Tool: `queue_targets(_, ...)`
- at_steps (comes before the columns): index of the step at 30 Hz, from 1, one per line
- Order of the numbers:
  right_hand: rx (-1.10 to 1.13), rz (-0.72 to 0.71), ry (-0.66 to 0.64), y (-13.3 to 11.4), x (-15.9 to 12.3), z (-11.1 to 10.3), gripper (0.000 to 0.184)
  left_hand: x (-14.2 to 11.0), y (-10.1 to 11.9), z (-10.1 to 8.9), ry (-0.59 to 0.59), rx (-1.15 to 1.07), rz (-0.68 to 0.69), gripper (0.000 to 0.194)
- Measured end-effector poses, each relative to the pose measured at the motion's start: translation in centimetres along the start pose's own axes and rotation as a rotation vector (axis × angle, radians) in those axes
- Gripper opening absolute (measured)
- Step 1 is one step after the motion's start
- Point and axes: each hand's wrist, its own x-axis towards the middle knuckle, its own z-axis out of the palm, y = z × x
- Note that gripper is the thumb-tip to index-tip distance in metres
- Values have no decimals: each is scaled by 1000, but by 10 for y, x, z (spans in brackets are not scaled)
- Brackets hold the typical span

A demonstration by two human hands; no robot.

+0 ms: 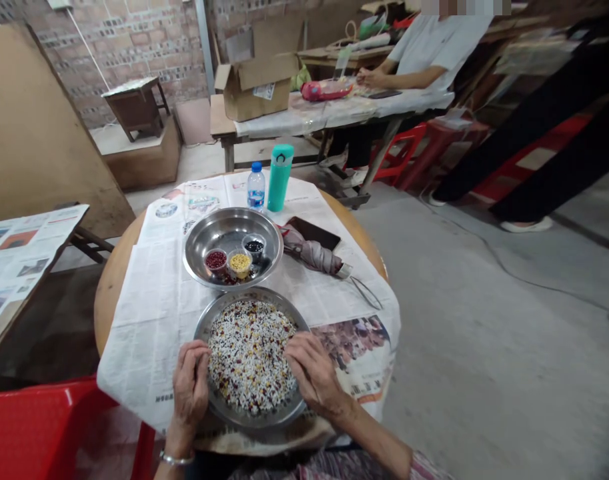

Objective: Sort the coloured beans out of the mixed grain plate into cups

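A steel basin (pixel 251 360) full of mixed white grains and dark red, black and yellow beans stands at the table's near side. My left hand (pixel 191 383) is at its left rim, fingers curled together. My right hand (pixel 317 373) reaches over the right rim, its bent fingertips close above the grains. Whatever either hand holds is too small or hidden to make out. Just beyond sits a second steel basin (pixel 209 230). Inside it are three small clear cups: one of red beans (pixel 216 261), one of yellow beans (pixel 240 264) and one of black beans (pixel 254 247). A few loose beans lie beside them.
Newspaper (pixel 149 320) covers the round table. A folded umbrella (pixel 314 255), a dark phone (pixel 317 233), a water bottle (pixel 255 187) and a teal flask (pixel 280 179) stand or lie around the far basin. A red stool (pixel 39 427) is at left. Another person sits at a back table.
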Motion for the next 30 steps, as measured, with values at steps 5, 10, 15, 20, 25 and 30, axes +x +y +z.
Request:
queue_targets(5,-74,93,4,4,-2,0,21,2,5,-2,-26,27,-18,17)
queue_targets(10,-21,196,18,6,-4,2,24,4,11,-3,-42,54,-16,21)
queue_targets(15,-36,178,22,4,-1,2,23,3,10,-3,-48,73,48,17)
queue_targets(20,-54,157,29,4,1,3,21,1,5,-1,-30,88,74,15)
queue_targets(25,-56,153,46,5,2,4,23,2,4,0,-10,81,86,15)
queue_targets(30,-48,155,58,5,2,5,21,4,6,1,-2,67,88,16)
